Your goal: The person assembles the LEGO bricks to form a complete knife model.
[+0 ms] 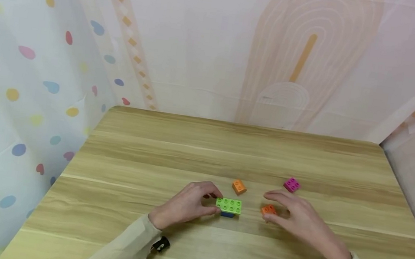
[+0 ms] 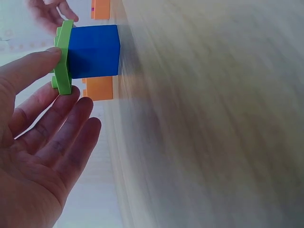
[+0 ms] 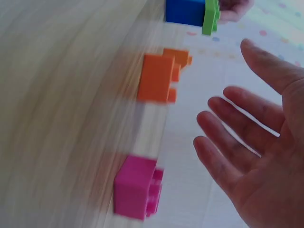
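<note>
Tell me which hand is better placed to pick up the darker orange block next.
Right, I'd judge: the right hand hovers open above the darker orange block, while the left hand holds the green block on the blue block.

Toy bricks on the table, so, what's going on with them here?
At a wooden table, a person's left grip pinches one end of a lime-green eight-stud plate that sits on a blue brick. Their right grip hovers, fingers spread, by a red-orange brick without holding it. A lighter orange two-stud brick and a magenta brick sit farther back, both untouched.
</note>
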Demonstrator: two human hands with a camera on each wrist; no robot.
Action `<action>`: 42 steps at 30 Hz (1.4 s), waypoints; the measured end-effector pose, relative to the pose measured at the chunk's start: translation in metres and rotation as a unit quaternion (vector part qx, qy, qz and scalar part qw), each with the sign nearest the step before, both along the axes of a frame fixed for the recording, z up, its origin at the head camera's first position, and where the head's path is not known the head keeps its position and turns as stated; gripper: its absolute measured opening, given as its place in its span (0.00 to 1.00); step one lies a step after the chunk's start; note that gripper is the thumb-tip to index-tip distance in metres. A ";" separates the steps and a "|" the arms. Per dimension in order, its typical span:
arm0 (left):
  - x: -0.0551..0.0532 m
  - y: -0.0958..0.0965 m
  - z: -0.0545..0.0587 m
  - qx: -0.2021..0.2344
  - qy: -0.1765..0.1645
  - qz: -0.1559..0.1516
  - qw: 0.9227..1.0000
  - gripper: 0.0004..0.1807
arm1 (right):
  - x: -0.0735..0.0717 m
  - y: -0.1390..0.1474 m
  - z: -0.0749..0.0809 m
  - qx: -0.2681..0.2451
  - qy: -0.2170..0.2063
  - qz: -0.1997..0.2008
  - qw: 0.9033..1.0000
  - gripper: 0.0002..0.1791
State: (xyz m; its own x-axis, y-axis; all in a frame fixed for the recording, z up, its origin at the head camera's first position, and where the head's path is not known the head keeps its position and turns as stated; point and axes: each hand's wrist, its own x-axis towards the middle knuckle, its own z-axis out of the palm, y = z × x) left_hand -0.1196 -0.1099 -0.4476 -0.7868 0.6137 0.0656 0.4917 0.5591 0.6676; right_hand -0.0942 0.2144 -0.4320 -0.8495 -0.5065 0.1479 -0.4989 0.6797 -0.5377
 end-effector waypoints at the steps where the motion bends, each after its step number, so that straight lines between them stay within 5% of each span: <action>1: 0.000 0.000 0.000 0.000 0.000 0.000 1.000 0.15 | 0.000 0.002 0.000 0.003 -0.001 0.006 1.000 0.24; 16: 0.000 -0.001 -0.002 0.004 0.003 0.005 1.000 0.14 | -0.013 0.016 -0.009 0.069 -0.041 0.076 0.994 0.25; 25: 0.001 0.000 -0.002 0.003 0.002 0.008 1.000 0.14 | -0.018 0.017 -0.016 0.081 -0.016 0.104 0.991 0.19; 42: 0.001 0.001 -0.003 0.006 0.006 0.007 1.000 0.15 | -0.009 0.009 -0.007 0.030 0.063 0.062 0.996 0.18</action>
